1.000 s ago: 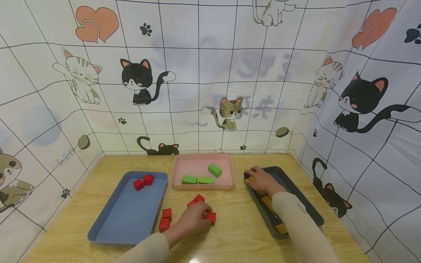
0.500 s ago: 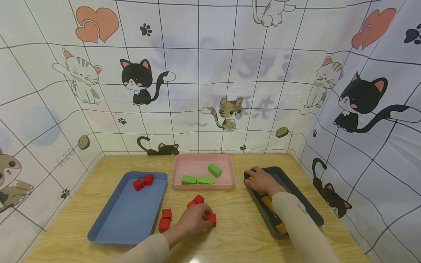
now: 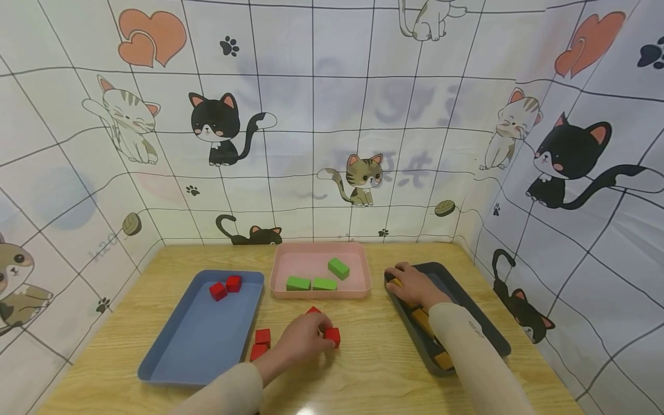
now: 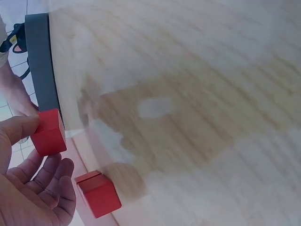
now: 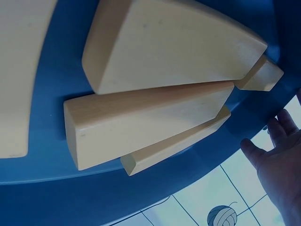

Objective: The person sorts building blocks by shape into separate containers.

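My left hand [image 3: 303, 340] pinches a red cube [image 3: 333, 336] between thumb and fingers, a little above the table. In the left wrist view the pinched cube [image 4: 49, 134] shows clearly, with the other fingers loosely bent below it. Another red cube [image 3: 313, 310] peeks out behind this hand, partly hidden. Two more, a farther red cube [image 3: 263, 337] and a nearer one, lie by the left wrist. My right hand [image 3: 415, 285] rests at the far left rim of the dark tray [image 3: 498, 337]; its fingers [image 5: 256, 153] look relaxed. Tan wooden blocks [image 5: 150, 125] lie in that tray.
A blue-grey tray [image 3: 192, 346] on the left contains two red cubes [image 3: 226, 287]. At the back centre, a pink tray [image 3: 321, 249] bears three green blocks [image 3: 324, 284]. A cat-patterned cloth [image 3: 321, 115] walls off the back and sides of the wooden table [image 3: 373, 369].
My left hand has risen slightly with the red cube, which has come up off the table. It now covers more of the cubes behind it. The right hand stays put.
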{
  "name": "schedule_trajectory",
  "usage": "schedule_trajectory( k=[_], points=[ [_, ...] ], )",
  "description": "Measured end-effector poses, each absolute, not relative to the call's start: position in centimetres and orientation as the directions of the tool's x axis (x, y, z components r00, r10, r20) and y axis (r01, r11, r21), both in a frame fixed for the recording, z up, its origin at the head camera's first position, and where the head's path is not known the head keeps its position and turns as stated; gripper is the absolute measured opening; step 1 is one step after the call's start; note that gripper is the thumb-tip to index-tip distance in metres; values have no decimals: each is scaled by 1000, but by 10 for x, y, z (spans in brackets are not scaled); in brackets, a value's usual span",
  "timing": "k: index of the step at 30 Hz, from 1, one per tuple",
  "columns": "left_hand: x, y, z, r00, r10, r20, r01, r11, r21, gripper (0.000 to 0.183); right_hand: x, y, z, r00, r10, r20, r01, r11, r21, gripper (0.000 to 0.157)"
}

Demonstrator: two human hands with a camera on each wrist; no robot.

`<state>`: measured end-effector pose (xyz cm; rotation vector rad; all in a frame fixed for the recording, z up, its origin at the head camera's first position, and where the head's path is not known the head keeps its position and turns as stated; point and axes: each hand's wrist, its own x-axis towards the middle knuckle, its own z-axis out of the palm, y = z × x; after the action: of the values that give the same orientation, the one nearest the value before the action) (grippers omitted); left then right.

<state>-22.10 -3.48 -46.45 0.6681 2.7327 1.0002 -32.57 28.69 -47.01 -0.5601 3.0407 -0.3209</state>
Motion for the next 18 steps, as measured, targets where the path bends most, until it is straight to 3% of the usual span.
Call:
schedule_trajectory(
  k=[18],
  points=[
    [-237,-54,-438,-926,366,91,321,637,701,24,-326,287,-471,-936,-352,7,-346,914,-211,48]
  ],
)
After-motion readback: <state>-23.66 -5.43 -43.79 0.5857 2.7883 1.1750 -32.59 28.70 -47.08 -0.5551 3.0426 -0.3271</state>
